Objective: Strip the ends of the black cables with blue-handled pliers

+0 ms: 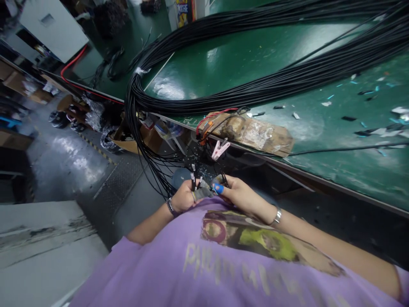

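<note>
Close to my body, my left hand (184, 197) is closed around several black cable ends (193, 182) whose tips look white. Grey finger covering (202, 190) shows on its fingers. My right hand (240, 194), with blue tape (218, 188) round the thumb, pinches short dark wire ends (226, 178) just to the right. The two hands nearly touch; the fine detail between their fingertips is too small to tell. From the table edge, a bunch of black cables (153, 166) hangs down toward my left hand. A pink clothespin (220, 150) sits just beyond the hands.
A large coil of black cable (204, 102) lies on the green table (319, 175). At the table's edge is a worn wooden block (265, 134) with red and orange wires (206, 128). Cut scraps (348, 118) are scattered at right. A cardboard box (150, 138) stands below.
</note>
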The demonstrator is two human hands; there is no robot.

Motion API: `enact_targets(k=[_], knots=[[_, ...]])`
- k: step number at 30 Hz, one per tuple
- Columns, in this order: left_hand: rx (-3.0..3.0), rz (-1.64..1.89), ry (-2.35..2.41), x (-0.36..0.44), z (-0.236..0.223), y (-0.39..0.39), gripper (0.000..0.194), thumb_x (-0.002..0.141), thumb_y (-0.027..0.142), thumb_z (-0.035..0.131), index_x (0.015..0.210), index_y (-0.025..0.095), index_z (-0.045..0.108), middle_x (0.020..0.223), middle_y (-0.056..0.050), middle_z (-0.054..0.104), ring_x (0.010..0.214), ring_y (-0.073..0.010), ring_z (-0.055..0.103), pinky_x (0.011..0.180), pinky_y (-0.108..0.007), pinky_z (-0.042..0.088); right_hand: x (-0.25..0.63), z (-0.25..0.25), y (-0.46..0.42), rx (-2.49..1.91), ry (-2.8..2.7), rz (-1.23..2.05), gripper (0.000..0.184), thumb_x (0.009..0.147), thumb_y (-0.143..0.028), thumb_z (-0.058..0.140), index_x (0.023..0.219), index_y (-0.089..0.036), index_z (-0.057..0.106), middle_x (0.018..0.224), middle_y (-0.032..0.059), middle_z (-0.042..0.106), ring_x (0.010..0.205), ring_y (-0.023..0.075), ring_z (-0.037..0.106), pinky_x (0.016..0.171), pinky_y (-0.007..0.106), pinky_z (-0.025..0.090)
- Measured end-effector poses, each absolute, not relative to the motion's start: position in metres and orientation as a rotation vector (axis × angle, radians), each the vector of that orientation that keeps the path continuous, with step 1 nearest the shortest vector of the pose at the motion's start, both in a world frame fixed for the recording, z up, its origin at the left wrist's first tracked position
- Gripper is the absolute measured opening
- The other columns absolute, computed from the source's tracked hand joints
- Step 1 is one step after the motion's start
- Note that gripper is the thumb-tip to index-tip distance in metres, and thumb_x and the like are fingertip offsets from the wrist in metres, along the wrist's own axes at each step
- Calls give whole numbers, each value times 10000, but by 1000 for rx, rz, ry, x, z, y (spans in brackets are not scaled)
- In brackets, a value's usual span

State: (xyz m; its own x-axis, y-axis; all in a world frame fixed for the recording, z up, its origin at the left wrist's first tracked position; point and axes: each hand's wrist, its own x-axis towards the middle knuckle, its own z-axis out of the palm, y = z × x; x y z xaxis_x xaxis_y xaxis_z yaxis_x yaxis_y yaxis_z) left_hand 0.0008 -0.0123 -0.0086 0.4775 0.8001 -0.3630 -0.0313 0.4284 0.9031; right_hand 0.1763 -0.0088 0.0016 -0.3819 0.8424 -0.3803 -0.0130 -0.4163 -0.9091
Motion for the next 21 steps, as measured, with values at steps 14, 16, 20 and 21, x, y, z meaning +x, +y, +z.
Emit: enact_targets(k=[14,16,20,21], knots=[[1001,619,969,-2,-10,-12,487,630,575,699,585,133,500,392,78,380,314,-15,272,337,-166,191,188,10,-8,-1091,-1638,1440,262,796,-439,581,726,-188,554,687,4,580,628,133,496,599,258,422],[1028,601,952,-1,-8,-11,474,625,563,709,599,125,529,396,76,382,321,-16,276,345,-168,196,188,13,-7,-1080,-1606,1498,300,792,-475,580,714,-190,533,653,-11,545,594,120,456,571,251,402],[1083,606,917,-1,-6,-10,449,598,523,748,609,112,568,409,72,391,357,-15,293,381,-170,224,187,14,-5,-1132,-1569,1589,365,718,-506,655,637,-188,495,590,-35,464,563,102,384,538,244,355],[1082,611,916,-1,-6,-10,449,594,521,752,604,111,570,408,72,388,361,-15,292,384,-170,225,187,12,-5,-1145,-1527,1654,377,698,-509,674,631,-185,493,585,-38,457,552,96,374,526,241,342]])
